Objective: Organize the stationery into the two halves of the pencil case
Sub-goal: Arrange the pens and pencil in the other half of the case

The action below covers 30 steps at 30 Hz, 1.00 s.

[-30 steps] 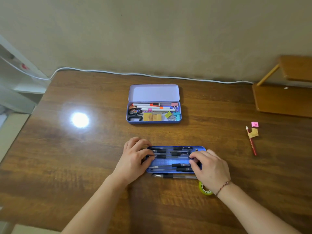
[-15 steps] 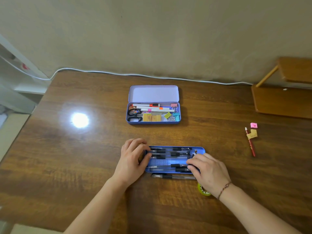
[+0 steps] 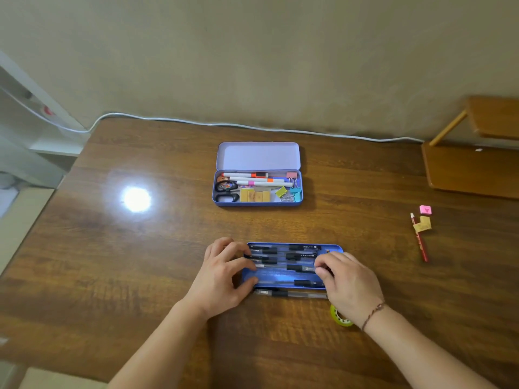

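A blue pencil-case tray [image 3: 280, 275] lies close to me and holds several black pens [image 3: 295, 256] laid lengthwise. My left hand [image 3: 222, 273] grips its left end, fingers over the pen tips and thumb against the front edge. My right hand [image 3: 348, 282] covers the right end, fingertips curled onto the end of one pen. One clear pen [image 3: 289, 293] lies on the table against the tray's front. Farther back the purple case [image 3: 257, 204] stands open, its lid [image 3: 258, 155] empty; its base holds markers, scissors, yellow erasers and binder clips.
A green tape roll [image 3: 339, 318] peeks out under my right wrist. At the right lie a red pencil [image 3: 421, 245], a pink eraser [image 3: 425, 210] and a yellow eraser [image 3: 422, 223]. A white cable [image 3: 252, 127] runs along the wall. A wooden shelf [image 3: 471, 169] stands at the far right.
My right fingertips have shifted a little over the pens at the tray's right end. One pen now sits higher in the tray, leaving a bare blue strip. The left hand stays put.
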Each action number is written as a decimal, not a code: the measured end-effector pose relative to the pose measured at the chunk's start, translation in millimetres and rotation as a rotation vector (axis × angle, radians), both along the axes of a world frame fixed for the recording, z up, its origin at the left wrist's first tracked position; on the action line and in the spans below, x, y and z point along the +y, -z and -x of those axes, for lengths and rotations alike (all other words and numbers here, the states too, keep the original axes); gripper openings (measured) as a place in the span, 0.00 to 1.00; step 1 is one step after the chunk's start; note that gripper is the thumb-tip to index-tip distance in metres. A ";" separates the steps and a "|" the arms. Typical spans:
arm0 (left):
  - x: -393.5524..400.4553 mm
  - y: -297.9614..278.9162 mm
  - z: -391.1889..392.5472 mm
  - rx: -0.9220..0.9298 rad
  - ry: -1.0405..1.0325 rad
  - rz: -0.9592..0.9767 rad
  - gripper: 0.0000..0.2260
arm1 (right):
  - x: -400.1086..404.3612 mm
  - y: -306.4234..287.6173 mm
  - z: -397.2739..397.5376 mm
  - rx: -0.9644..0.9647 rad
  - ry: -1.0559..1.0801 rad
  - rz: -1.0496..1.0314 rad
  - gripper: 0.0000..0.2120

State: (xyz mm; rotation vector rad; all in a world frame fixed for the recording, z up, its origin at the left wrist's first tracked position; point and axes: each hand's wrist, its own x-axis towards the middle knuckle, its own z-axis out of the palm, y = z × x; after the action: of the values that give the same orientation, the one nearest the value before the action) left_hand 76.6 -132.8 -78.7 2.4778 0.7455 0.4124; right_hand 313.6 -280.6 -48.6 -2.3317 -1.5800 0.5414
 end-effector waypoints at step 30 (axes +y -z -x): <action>-7.3 12.2 -10.1 -0.042 -0.184 -0.041 0.03 | 11.5 6.7 8.8 -0.208 0.078 -0.049 0.08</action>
State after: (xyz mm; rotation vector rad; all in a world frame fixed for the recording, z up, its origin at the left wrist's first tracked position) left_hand 86.7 -140.1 -90.8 2.4391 0.9605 0.5501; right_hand 304.8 -269.1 -55.3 -2.4678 -1.5599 0.2468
